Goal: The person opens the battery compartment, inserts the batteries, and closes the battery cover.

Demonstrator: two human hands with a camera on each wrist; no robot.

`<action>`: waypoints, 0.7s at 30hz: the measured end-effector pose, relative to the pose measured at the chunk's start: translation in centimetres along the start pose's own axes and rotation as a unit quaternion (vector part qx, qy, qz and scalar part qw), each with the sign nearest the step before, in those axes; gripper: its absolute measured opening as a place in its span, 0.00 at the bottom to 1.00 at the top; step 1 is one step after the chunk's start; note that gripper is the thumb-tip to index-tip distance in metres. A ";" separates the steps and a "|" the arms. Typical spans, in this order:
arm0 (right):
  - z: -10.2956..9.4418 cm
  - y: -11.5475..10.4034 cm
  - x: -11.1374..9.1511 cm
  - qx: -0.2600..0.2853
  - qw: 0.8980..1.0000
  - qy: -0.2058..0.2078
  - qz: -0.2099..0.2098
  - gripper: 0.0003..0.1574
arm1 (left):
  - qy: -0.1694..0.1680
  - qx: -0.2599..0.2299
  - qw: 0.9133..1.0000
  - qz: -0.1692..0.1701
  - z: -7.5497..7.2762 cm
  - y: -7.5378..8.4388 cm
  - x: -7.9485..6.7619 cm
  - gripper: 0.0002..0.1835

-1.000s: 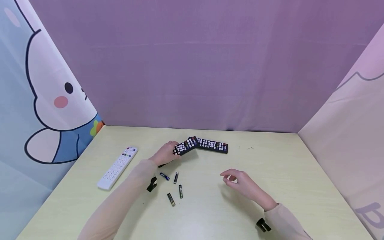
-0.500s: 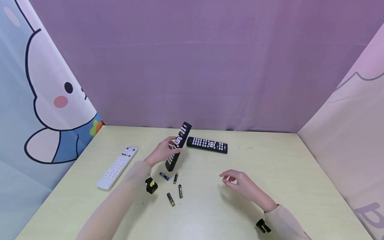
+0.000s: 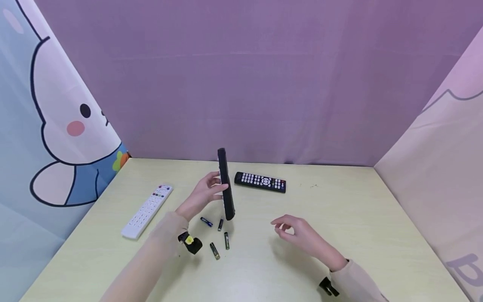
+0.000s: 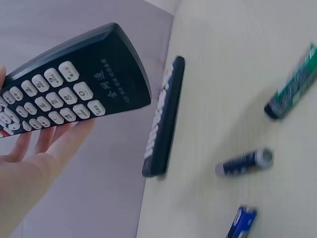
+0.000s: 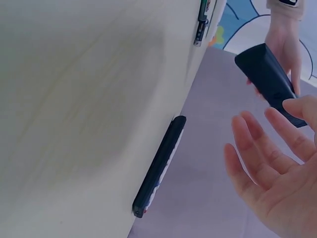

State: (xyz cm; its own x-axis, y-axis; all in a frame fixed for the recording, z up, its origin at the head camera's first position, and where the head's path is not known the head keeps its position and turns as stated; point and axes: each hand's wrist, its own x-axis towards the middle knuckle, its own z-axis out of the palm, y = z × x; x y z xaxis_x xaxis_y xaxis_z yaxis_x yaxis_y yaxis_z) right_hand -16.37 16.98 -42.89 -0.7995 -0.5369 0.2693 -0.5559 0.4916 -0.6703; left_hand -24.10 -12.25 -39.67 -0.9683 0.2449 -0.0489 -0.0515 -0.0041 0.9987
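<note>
My left hand (image 3: 203,192) grips a black remote control (image 3: 225,184) by its sides, lifted over the table and turned nearly on edge. Its white buttons show in the left wrist view, where the remote (image 4: 94,74) fills the upper left; the plain dark back of the remote (image 5: 267,74) faces the right wrist camera. My right hand (image 3: 298,235) hovers over the table at the right, fingers loosely bent, holding nothing. Several small batteries, among them a blue-ended battery (image 3: 206,222) and a dark battery (image 3: 214,251), lie on the table below the held remote.
A second black remote (image 3: 260,182) lies face up at the back middle of the table (image 3: 339,201). To the left, a white remote (image 3: 147,212) lies slantwise. A purple curtain (image 3: 241,84) hangs behind the table, with printed cloths at both sides.
My left hand has raised the black remote off the table and swung it from slanting to nearly upright, its back turning rightward. The right hand has shifted slightly left.
</note>
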 end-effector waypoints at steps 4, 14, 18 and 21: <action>0.2 -0.4 0.0 -0.005 1.000 0.015 -0.016 0.11 | -0.019 -0.077 0.997 0.007 0.4 0.1 -0.6 0.29; 1.0 -1.9 0.3 -0.021 0.992 0.096 -0.078 0.12 | -0.079 -0.214 0.973 0.039 1.0 0.4 -2.5 0.30; 1.4 -2.7 0.5 -0.017 0.988 0.129 -0.087 0.12 | -0.096 -0.227 0.968 0.039 1.4 0.5 -3.0 0.33; 1.7 -3.3 0.7 -0.008 0.985 0.148 -0.088 0.13 | -0.100 -0.235 0.966 0.037 1.8 0.6 -3.3 0.34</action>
State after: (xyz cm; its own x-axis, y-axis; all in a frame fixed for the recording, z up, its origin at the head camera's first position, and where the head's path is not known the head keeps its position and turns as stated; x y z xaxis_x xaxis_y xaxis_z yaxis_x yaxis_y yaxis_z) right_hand -14.73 13.81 -41.67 -0.7200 -0.3926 0.5722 -0.6939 0.4202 -0.5848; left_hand -20.51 -11.36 -38.84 -0.9095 0.4090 0.0740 -0.1338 -0.4566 0.8796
